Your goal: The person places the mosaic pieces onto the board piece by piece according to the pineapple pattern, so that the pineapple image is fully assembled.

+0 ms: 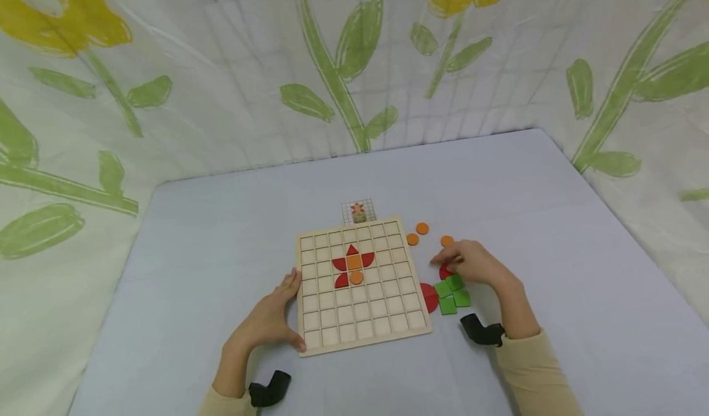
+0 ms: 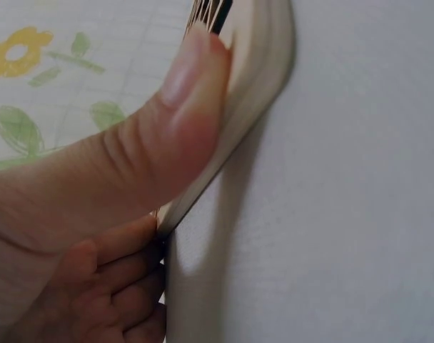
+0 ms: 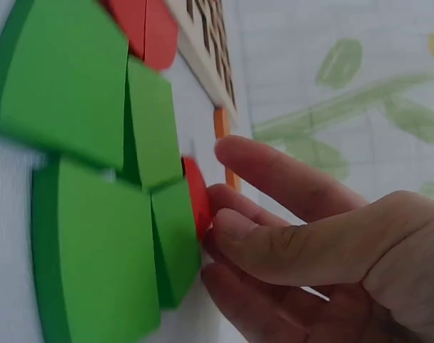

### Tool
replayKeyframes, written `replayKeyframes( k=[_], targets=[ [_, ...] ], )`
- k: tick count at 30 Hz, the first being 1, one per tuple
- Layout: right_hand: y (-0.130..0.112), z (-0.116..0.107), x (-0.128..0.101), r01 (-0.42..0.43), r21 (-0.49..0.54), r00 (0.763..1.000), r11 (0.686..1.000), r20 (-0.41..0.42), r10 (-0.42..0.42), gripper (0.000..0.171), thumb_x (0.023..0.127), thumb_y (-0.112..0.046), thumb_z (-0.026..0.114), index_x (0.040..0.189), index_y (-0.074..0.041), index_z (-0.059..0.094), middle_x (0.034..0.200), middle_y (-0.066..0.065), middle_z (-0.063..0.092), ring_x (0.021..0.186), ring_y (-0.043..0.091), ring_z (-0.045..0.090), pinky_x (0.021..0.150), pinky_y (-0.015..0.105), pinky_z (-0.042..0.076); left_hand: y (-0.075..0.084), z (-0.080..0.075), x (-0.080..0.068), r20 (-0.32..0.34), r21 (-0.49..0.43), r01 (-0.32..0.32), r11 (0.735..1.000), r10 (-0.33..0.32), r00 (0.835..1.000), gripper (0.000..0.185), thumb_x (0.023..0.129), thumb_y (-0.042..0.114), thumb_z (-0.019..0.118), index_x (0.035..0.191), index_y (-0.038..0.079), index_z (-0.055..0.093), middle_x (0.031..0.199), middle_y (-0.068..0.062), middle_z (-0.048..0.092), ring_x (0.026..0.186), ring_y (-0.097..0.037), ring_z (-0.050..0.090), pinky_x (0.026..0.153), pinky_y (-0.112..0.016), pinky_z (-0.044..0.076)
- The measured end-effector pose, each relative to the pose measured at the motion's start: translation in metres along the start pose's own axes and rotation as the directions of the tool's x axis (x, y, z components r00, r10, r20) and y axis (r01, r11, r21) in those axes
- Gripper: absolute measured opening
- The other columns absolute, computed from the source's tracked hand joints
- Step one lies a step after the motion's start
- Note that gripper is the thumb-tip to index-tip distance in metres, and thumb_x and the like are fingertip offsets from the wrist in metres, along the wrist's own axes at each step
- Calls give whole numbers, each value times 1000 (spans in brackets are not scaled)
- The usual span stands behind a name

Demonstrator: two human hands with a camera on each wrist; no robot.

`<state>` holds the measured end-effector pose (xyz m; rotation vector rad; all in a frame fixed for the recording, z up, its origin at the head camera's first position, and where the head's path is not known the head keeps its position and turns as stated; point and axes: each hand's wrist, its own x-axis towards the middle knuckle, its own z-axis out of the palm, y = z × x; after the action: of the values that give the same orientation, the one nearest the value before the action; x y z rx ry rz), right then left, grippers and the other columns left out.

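Shows a square, pale-wood grid board (image 1: 378, 310) on the whitish tabletop (image 1: 210, 250), divided into seven rows of seven shallow cells. Rests the left hand (image 1: 268, 317), grip spread, against its edge between 8 and 9 o'clock. Reaches with the right hand (image 1: 471, 262) past 3 o'clock, grip parted, fingertips at one flat red piece (image 3: 195, 193); cannot tell whether touching. Counts six thin, plain-coloured shapes in the cells, from the centre toward 12 o'clock: one red triangle (image 1: 351, 250), one orange square (image 1: 353, 262), three red quarter-circles (image 1: 368, 260), one orange disc (image 1: 356, 277). Counts outside the rim three loose orange discs (image 1: 423, 228) around 2 o'clock, two adjoining red quarter-circles at 3 o'clock, four thick green squares (image 1: 461, 298) farther out there, one small gridded pattern card (image 1: 359, 212) at 12 o'clock.
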<state>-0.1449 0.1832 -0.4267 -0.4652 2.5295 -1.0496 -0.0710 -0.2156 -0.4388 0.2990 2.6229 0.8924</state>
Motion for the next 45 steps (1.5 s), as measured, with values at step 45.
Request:
replayKeyframes(
  k=[45],
  targets=[
    [-1, 7, -6, -66, 2, 997, 998, -32, 66, 12, 83, 5, 70, 93, -1, 72, 86, 3, 68, 81, 20, 62, 76, 39, 54, 1, -1, -1, 1, -3, -16, 1000, 16, 1000, 134, 43, 24, 98, 148, -10, 23, 156, -24, 17, 143, -43, 18, 111, -61, 23]
  ],
)
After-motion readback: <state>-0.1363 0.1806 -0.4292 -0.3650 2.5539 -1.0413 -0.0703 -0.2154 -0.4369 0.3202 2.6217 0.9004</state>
